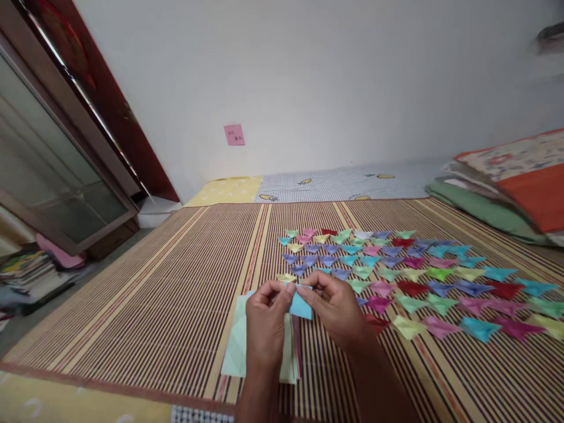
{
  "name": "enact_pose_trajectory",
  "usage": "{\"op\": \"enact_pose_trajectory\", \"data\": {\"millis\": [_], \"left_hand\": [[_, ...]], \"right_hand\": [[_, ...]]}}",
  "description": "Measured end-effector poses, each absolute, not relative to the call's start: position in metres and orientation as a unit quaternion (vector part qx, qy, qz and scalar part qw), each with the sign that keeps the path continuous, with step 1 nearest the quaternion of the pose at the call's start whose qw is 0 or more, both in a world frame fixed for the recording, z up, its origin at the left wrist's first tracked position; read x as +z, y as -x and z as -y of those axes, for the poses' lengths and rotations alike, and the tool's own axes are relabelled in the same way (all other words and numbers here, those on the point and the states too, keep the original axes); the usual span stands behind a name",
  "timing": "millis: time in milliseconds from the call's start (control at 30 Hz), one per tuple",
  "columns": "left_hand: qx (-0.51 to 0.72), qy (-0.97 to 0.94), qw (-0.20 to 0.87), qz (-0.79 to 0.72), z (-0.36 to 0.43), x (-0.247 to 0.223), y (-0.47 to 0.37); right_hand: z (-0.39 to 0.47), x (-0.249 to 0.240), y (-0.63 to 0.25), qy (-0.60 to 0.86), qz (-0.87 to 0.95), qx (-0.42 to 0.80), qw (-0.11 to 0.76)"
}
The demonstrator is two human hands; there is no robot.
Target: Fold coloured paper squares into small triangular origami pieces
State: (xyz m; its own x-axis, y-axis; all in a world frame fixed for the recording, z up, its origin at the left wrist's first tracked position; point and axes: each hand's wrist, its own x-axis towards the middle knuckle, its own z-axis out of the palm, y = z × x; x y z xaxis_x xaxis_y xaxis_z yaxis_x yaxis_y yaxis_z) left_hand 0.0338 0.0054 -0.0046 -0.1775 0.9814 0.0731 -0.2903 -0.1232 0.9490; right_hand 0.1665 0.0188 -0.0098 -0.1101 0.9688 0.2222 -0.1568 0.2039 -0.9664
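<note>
Between my two hands is a small piece of folded blue paper [301,305], held up over the striped mat. My left hand [268,317] pinches its left side with thumb and fingers. On the upper right edge, my right hand [332,305] has its thumb and fingertips closed on the same paper. Below my left hand lies a stack of pale green paper sheets [235,346], partly covered by that hand and wrist. Rows of small folded paper shapes [409,288] in many colours spread over the mat to the right; my right forearm hides a few.
The striped mat [176,294] covers a bed with patterned sheets showing at its edges. Folded bedding [506,194] is piled at the right. A pink note [234,134] is stuck on the white wall. Books [30,273] and a glass-paned door [57,153] are at the left.
</note>
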Motion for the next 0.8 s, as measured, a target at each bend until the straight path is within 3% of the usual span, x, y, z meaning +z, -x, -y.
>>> {"op": "enact_pose_trajectory", "data": {"millis": [133, 300, 800], "left_hand": [[0.671, -0.413, 0.44, -0.431, -0.003, 0.0, -0.037], [0.634, -0.479, 0.44, -0.418, -0.001, 0.002, -0.037], [0.586, -0.521, 0.49, -0.38, -0.005, -0.005, -0.005]], "right_hand": [[-0.021, -0.011, -0.158, 0.378, 0.464, 0.515, 0.613], [-0.022, -0.008, -0.156, 0.396, 0.443, 0.487, 0.64], [-0.017, -0.006, -0.187, 0.343, 0.626, 0.434, 0.549]]}}
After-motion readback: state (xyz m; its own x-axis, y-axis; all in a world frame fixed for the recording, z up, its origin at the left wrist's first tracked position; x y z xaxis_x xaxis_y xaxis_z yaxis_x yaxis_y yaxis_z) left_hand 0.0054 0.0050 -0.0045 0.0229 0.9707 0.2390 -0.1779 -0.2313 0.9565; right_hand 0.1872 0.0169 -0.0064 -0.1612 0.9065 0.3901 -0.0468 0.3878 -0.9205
